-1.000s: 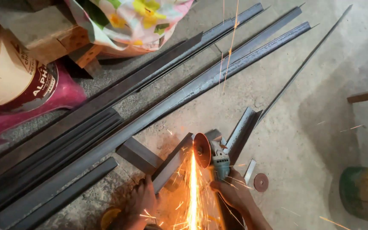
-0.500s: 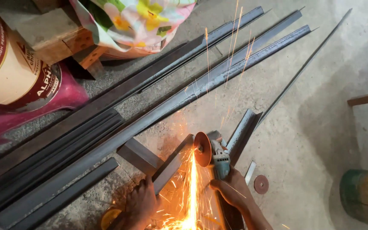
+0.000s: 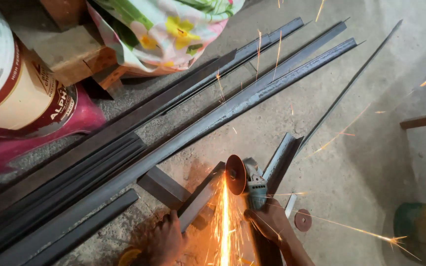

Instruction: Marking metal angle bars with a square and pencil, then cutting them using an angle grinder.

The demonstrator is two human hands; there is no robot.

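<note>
My right hand (image 3: 268,222) grips an angle grinder (image 3: 254,186) whose reddish disc (image 3: 235,174) bites into a short steel angle piece (image 3: 202,197) on the concrete floor. A bright stream of sparks (image 3: 224,221) pours down from the cut, and stray sparks fly up and to the right. My left hand (image 3: 165,240) presses on the near end of that angle piece. The piece rests across a short steel offcut (image 3: 161,185). Another short angle piece (image 3: 280,156) lies just right of the grinder.
Several long steel angle bars (image 3: 213,120) run diagonally from lower left to upper right. A thin rod (image 3: 356,79) lies right of them. A paint bucket (image 3: 13,93), a flowered cloth bag (image 3: 166,29), a spare disc (image 3: 302,219) and a green container (image 3: 422,229) are around.
The spark stream has narrowed into a tight bright line, and more stray sparks now fly far to the right. Both hands and the grinder stay in nearly the same place.
</note>
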